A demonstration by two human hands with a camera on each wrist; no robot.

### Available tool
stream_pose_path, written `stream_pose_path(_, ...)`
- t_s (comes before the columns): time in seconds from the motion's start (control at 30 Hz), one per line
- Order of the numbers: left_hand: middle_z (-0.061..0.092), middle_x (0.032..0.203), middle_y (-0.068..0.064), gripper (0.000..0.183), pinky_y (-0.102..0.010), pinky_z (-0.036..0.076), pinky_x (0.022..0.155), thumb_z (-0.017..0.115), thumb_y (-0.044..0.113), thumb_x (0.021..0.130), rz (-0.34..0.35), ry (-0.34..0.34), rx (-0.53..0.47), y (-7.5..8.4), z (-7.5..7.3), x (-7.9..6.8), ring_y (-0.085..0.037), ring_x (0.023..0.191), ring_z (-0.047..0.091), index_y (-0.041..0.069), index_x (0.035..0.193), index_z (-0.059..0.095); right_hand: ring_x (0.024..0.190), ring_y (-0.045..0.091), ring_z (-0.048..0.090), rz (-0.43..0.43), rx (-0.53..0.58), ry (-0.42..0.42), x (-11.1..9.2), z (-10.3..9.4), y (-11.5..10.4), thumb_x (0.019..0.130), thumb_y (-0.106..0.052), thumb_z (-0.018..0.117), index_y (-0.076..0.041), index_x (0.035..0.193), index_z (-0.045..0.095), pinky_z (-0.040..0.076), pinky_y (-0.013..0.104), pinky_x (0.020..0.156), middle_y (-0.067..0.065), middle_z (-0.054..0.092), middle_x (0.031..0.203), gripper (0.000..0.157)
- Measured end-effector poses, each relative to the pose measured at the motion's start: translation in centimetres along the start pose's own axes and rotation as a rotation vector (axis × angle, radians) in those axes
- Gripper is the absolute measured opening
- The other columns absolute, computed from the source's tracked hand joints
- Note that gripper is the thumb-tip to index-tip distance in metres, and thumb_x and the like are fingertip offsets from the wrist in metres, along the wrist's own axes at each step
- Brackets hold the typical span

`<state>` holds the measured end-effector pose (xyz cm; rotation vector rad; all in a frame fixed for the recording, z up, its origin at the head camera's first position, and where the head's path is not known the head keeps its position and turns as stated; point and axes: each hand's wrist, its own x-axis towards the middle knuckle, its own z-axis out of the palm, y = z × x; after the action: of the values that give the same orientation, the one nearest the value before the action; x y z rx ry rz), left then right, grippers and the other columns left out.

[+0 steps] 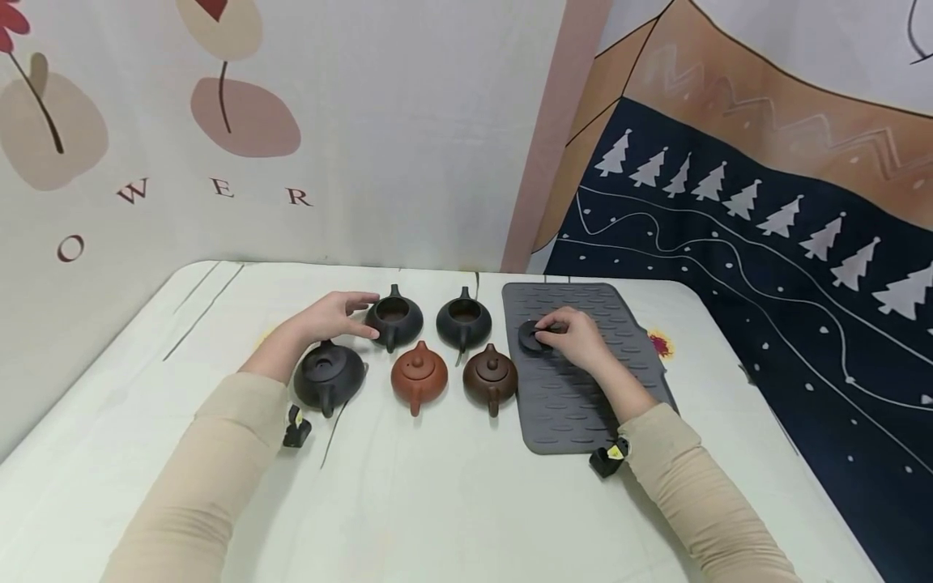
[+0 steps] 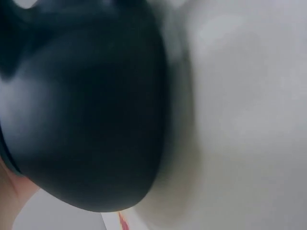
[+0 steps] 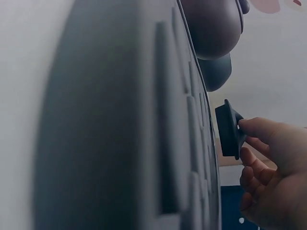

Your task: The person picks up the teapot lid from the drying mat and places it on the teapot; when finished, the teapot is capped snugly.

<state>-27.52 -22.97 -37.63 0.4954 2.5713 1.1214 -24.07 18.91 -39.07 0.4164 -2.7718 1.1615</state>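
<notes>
In the head view my right hand [image 1: 576, 338] pinches a black teapot lid [image 1: 534, 335] above the grey ridged mat [image 1: 561, 429]. The right wrist view shows the lid [image 3: 228, 129] between thumb and fingers, tilted on edge from that angle and apart from the mat. My left hand [image 1: 328, 317] reaches over the lidded black teapot [image 1: 328, 380]. Its thumb and fingers are spread and touch the left side of a lidless black teapot [image 1: 394, 334]. A dark teapot [image 2: 91, 120] fills much of the left wrist view and hides most of that hand.
A second lidless black teapot [image 1: 464, 332] stands right of the first. In front are a lidded orange-red teapot [image 1: 419, 389] and a lidded brown teapot [image 1: 490, 389], the latter by the mat's left edge. Fabric walls [image 1: 408, 162] border the white table [image 1: 408, 502].
</notes>
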Motion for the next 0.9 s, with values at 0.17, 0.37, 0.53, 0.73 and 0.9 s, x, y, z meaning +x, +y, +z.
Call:
stream_pose_path(0.17, 0.036, 0.146, -0.024, 0.080, -0.055, 0.023, 0.109, 0.078, 0.023, 0.082, -0.031, 0.014, 0.013, -0.4, 0.3, 0.2, -0.041, 0.136, 0.028, 0.000, 0.146, 0.036, 0.069, 0.021, 0.045, -0.033, 0.010, 0.009, 0.2, -0.2, -1.0, 0.088, -0.012, 0.071, -0.005, 0.097, 0.073, 0.039, 0.035, 0.059, 0.012, 0.062, 0.107, 0.012)
stream_pose_path(0.37, 0.038, 0.145, -0.024, 0.078, -0.056, 0.022, 0.109, 0.077, 0.024, 0.081, -0.057, 0.041, 0.042, -0.3, 0.4, 0.2, -0.042, 0.136, 0.026, 0.001, 0.145, 0.038, 0.065, 0.020, 0.045, -0.066, -0.008, 0.020, 0.6, -0.2, -2.5, 0.088, -0.013, 0.071, -0.006, 0.098, 0.073, 0.039, 0.034, 0.058, 0.009, 0.062, 0.107, 0.012)
stream_pose_path(0.53, 0.042, 0.142, -0.025, 0.077, -0.056, 0.024, 0.108, 0.077, 0.023, 0.082, -0.052, 0.053, 0.070, -0.2, 0.5, 0.4, -0.043, 0.135, 0.030, 0.000, 0.144, 0.040, 0.065, 0.020, 0.045, -0.069, 0.014, 0.006, 1.4, 0.0, -3.9, 0.088, -0.014, 0.071, -0.007, 0.097, 0.073, 0.040, 0.034, 0.058, 0.007, 0.061, 0.107, 0.012)
stream_pose_path(0.73, 0.046, 0.140, -0.024, 0.076, -0.055, 0.025, 0.108, 0.077, 0.022, 0.081, -0.067, 0.058, 0.070, -0.1, 0.6, 0.5, -0.042, 0.134, 0.032, 0.000, 0.144, 0.040, 0.064, 0.021, 0.044, -0.075, 0.060, -0.008, 2.4, 0.3, -5.7, 0.088, -0.014, 0.070, -0.008, 0.097, 0.073, 0.039, 0.034, 0.056, 0.006, 0.061, 0.106, 0.011)
stream_pose_path(0.9, 0.047, 0.139, -0.023, 0.076, -0.055, 0.026, 0.108, 0.078, 0.021, 0.080, -0.079, 0.058, 0.057, -0.1, 0.6, 0.7, -0.040, 0.133, 0.035, 0.000, 0.143, 0.041, 0.063, 0.021, 0.043, -0.097, 0.100, -0.011, 3.3, 0.9, -7.2, 0.088, -0.012, 0.071, -0.007, 0.096, 0.073, 0.039, 0.032, 0.054, 0.005, 0.062, 0.107, 0.010)
